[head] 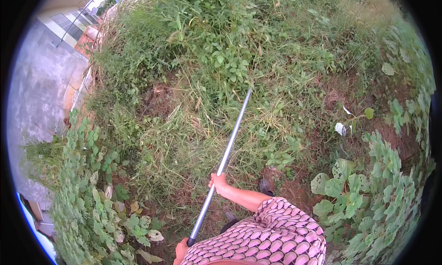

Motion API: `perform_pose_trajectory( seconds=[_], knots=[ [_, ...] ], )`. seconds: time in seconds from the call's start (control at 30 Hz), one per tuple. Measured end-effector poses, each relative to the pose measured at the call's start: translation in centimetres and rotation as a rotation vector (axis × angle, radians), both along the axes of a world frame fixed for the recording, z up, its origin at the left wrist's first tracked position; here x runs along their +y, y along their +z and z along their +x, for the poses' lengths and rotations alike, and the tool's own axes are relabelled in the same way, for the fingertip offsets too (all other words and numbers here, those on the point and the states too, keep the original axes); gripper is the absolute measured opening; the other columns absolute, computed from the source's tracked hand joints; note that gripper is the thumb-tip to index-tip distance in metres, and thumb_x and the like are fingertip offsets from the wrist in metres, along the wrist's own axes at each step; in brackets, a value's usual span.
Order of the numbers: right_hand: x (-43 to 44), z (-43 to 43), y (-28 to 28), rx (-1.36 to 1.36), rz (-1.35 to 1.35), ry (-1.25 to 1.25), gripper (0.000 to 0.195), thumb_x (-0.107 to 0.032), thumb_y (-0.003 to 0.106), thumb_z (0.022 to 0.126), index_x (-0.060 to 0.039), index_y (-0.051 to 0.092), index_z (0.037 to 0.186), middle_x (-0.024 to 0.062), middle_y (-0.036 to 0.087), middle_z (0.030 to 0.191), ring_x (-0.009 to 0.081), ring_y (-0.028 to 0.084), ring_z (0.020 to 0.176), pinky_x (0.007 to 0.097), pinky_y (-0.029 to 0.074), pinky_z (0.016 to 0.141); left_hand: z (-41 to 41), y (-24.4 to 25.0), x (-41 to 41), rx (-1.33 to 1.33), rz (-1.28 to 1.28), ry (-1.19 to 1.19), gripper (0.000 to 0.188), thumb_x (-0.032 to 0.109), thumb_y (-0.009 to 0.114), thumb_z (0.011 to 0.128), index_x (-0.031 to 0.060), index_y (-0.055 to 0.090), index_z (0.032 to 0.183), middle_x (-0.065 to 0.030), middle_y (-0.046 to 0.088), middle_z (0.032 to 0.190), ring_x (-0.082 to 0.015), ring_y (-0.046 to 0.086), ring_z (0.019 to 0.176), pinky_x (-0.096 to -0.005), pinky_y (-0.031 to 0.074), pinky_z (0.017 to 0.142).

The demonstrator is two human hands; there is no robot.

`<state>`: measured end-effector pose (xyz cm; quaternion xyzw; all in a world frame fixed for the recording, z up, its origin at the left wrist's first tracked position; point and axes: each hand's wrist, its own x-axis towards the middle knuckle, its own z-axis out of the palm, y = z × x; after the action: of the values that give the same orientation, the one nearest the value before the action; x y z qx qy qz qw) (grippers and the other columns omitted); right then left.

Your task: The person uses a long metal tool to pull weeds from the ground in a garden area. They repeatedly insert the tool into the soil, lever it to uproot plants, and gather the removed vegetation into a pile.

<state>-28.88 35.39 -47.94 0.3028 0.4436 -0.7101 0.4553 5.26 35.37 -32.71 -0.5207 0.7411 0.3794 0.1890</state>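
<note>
A long silvery metal pole (230,144) slants from my left hip up into the weeds ahead. My right hand (218,182) is closed around its lower middle part, the forearm reaching across in front of my body. At the pole's dark near end, my left hand (181,249) grips beside my waist, partly cut off by the picture's lower edge. Green leafy weeds (221,59) surround the far end; whatever is fixed there is hidden or too small to tell. Flattened, partly dry grass (186,144) lies under the pole.
Broad-leaved plants stand at the left (83,209) and right (355,192). Bare reddish soil (297,185) shows near my shoe (265,185). White scraps (340,128) hang near a stem. A concrete yard (41,82) and a building (65,21) lie left.
</note>
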Motion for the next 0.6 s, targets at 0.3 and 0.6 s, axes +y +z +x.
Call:
perform_pose_trajectory(
  seconds=[0.3, 0.6],
  knots=[
    [4.1, -15.3, 8.8, 0.547, -0.047, -0.223, 0.015, -0.003, 0.048, 0.08, -0.0072, 0.036, 0.087, 0.0035, 0.042, 0.058, 0.0139, 0.042, 0.038, 0.0277, 0.039, 0.03, -16.1, -6.0, -1.7, 0.155, -0.072, -0.172, 0.037, 0.024, 0.074, 0.055, 0.0103, 0.062, 0.087, -0.0074, 0.06, 0.064, -0.0206, 0.059, 0.059, -0.0336, 0.045, 0.06],
    [9.5, -36.4, 15.0, 0.977, 0.163, -0.423, 0.009, -0.008, 0.047, 0.08, -0.0064, 0.041, 0.086, -0.0006, 0.041, 0.058, 0.0084, 0.038, 0.039, 0.0236, 0.036, 0.033, -38.5, -6.9, 3.0, 0.528, 0.176, -0.187, 0.031, 0.021, 0.075, 0.06, 0.0073, 0.053, 0.079, -0.0012, 0.05, 0.054, -0.0126, 0.049, 0.049, -0.029, 0.039, 0.049]
  ],
)
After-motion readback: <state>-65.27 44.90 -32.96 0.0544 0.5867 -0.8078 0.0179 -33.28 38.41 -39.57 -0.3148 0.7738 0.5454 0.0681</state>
